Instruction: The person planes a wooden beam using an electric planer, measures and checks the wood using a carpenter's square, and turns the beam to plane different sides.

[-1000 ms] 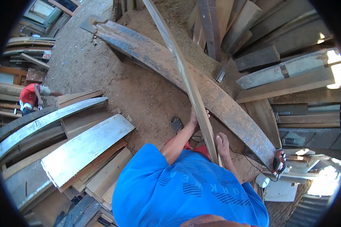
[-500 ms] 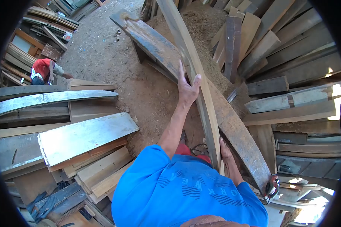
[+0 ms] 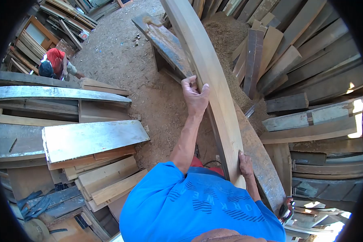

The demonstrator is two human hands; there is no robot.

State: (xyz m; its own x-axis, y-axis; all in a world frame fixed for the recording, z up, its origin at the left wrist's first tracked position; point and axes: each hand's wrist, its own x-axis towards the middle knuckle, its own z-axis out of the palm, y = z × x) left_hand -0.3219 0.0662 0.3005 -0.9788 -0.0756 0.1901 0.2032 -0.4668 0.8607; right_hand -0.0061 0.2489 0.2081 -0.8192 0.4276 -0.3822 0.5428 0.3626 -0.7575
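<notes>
A long wooden plank [image 3: 215, 94], pale and smooth-faced, runs from near my chest up past the top of the view. My left hand [image 3: 197, 97] grips its left edge, with fingers curled and thumb against the wood. Close to my body, my right hand [image 3: 246, 164] holds the right edge of the plank, thumb on top; some of its fingers are hidden. Beneath the plank lies a worn wooden bench [image 3: 258, 151], slanting the other way and partly covered by it.
A dark-and-red power tool [image 3: 286, 208] sits at the bench's near end. Stacked boards [image 3: 97, 135] line the left, and leaning timbers [image 3: 278, 72] crowd the right. Sawdust [image 3: 224, 38] is heaped behind the bench. A person in red [image 3: 56, 62] bends down at the far left.
The plank has turned so that more of its broad pale face shows. My left hand's fingers have gone from stretched out to curled at the edge. The right hand appears slightly farther forward.
</notes>
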